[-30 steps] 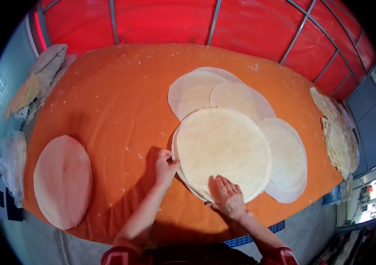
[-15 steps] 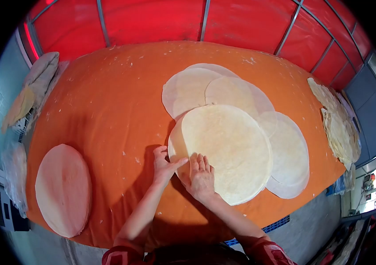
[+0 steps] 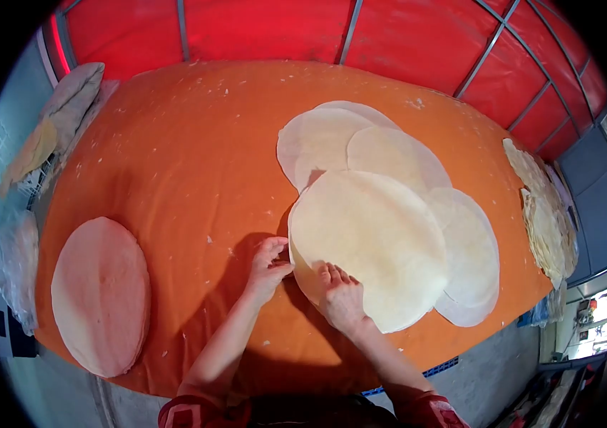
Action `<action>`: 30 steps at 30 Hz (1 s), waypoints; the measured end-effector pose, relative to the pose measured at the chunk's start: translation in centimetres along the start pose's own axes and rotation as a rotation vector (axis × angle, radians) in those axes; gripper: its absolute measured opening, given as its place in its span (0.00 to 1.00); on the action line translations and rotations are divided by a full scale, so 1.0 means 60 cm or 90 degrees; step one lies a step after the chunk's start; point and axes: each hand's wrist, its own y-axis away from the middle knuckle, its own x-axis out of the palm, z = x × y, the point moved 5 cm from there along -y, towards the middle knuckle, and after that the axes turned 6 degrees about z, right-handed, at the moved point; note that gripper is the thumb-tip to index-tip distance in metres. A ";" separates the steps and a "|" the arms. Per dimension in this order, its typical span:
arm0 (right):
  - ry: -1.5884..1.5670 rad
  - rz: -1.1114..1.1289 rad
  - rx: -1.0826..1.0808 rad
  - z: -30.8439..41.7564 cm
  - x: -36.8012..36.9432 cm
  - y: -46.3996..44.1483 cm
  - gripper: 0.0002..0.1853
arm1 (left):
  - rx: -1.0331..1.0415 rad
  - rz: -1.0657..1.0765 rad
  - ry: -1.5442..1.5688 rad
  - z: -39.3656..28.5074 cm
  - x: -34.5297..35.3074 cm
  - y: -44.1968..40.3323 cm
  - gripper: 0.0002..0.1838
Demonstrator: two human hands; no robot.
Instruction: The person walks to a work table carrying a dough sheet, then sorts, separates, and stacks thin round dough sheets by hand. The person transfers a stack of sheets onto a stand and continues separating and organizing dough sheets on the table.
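Observation:
A stack of large, thin, pale round flatbreads (image 3: pixel 382 242) lies on the orange cloth in front of me. My left hand (image 3: pixel 270 265) is at the stack's left edge, thumb and fingers closed together on the rim of a sheet. Over the lower left part of the stack, my right hand (image 3: pixel 342 296) has its fingers bent and drawn together at the top sheet; its fingertips are partly hidden. Behind the stack, thin single rounds (image 3: pixel 317 143) overlap one another. Another round (image 3: pixel 471 250) sticks out from under the right side.
A second pile of rounds (image 3: pixel 100 296) sits at the left front of the orange cloth (image 3: pixel 196 143). Browned flatbreads (image 3: pixel 542 214) are heaped along the right edge. Folded cloth (image 3: pixel 71 100) and a plastic bag (image 3: pixel 18 264) are at the left. Red panels (image 3: pixel 268 28) stand behind.
The view has shifted slightly. My left fingers have closed in at the stack's edge, and my right fingers have curled from a flatter pose. The light strip along the left rim looks narrower.

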 end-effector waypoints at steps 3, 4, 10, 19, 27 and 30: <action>-0.102 0.010 0.032 -0.006 0.021 0.024 0.17 | -0.014 0.022 0.058 -0.002 0.005 0.000 0.24; -0.165 0.010 0.050 -0.010 0.024 0.029 0.17 | -0.021 0.021 0.087 -0.001 0.006 0.000 0.24; -0.111 -0.120 0.062 0.002 0.002 0.033 0.13 | -0.017 0.003 0.046 -0.013 0.022 -0.002 0.22; -0.102 -0.118 0.193 -0.078 -0.154 -0.003 0.12 | 0.075 -0.049 -0.098 0.007 0.009 -0.010 0.32; 0.090 0.222 0.051 -0.033 0.041 0.052 0.22 | -0.041 -0.005 -0.058 0.014 0.015 -0.013 0.34; 0.076 0.094 0.030 -0.025 0.054 0.065 0.23 | -0.058 -0.030 -0.100 0.014 0.022 -0.012 0.34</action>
